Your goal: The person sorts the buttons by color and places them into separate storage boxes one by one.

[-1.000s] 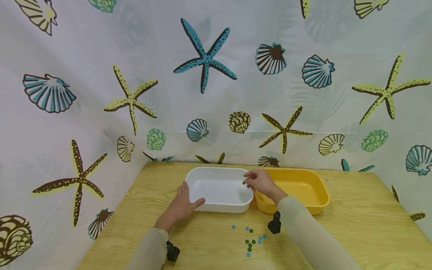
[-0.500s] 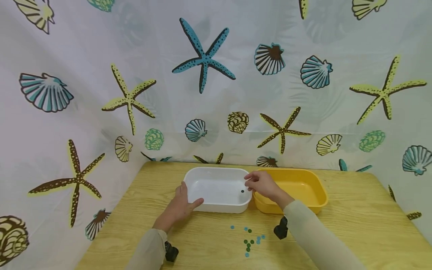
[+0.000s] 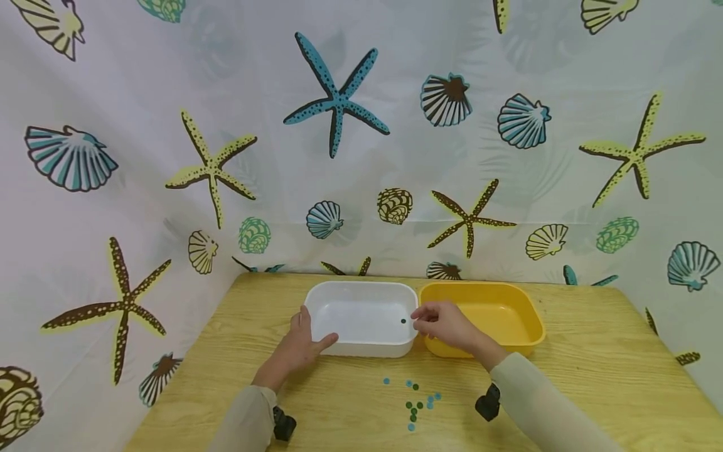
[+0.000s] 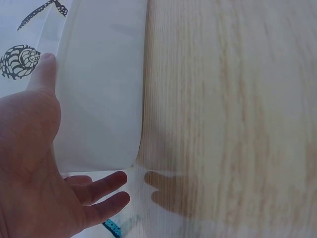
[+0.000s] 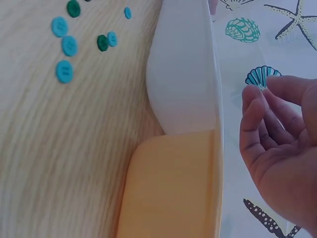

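My left hand (image 3: 297,344) rests against the left front corner of a white plastic tub (image 3: 361,349). Its thumb lies along the front rim and its fingers stand at the left end, fairly straight in the left wrist view. Inside the tub, near the right end, lies one dark green button (image 3: 403,321). Loosely bent and holding nothing visible, my right hand (image 3: 449,325) hovers where the white tub meets a yellow tub (image 3: 525,343). Blue buttons (image 5: 69,45) and green buttons (image 5: 102,42), several in all, lie scattered on the table in front of the tubs.
The wooden table (image 3: 587,376) reaches back to a white curtain (image 3: 361,163) printed with starfish and shells. The two tubs stand side by side near its far edge. A small black device sits at each wrist.
The right hand has let go of the dark green button, which dropped into the white tub. That hand has drawn slightly right and down. The left hand keeps its place on the tub.
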### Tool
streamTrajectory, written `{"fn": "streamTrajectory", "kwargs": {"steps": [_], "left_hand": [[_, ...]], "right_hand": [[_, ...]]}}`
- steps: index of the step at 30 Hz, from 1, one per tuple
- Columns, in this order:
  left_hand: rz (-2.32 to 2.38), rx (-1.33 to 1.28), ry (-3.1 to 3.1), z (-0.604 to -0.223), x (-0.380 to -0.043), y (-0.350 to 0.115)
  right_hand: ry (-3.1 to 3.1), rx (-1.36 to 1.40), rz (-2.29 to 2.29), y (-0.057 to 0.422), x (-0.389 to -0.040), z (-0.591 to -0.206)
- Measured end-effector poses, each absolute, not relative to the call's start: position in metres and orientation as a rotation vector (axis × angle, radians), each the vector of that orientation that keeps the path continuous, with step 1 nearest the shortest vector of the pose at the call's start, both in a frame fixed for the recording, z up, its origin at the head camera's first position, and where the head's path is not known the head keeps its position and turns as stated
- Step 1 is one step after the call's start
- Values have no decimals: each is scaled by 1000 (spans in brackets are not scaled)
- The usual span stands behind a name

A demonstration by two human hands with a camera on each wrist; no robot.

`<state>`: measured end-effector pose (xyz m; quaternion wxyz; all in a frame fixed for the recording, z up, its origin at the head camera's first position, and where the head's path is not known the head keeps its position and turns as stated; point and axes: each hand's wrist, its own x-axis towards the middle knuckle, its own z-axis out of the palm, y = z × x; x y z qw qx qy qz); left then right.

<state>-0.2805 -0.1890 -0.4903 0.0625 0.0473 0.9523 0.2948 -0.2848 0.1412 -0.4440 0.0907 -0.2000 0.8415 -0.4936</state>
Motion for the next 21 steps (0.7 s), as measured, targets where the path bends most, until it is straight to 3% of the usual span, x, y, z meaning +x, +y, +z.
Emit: {"fn": "streamTrajectory", "kwargs": {"steps": [21], "left_hand": [[887,149,2877,-493,-282,-189]], "right_hand": [[2502,-874,-1104,155,-246,-474]]}}
